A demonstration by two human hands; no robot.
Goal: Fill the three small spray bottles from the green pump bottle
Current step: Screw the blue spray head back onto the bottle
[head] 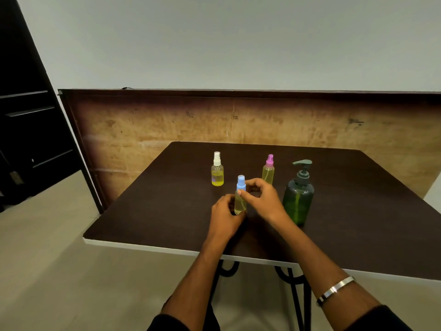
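While upright, blue-capped bottle (pixel 240 199) between left grip (pixel 226 212), right grip (pixel 259 198)

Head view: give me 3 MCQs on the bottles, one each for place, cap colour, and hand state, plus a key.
1. Where does the green pump bottle stand relative to the spray bottles?
A. Far left
B. Far right
C. Behind them
2. What cap colour has the spray bottle in the hands?
A. Blue
B. Pink
C. White
3. What is the left hand doing?
A. Resting flat on the table
B. Pressing the pump
C. Gripping the bottle's body

Key:
1 B, it stands right of the pink-capped bottle and white-capped bottle.
2 A, the blue-capped bottle sits between both hands.
3 C, its fingers curl round the lower body while the right hand pinches near the cap.
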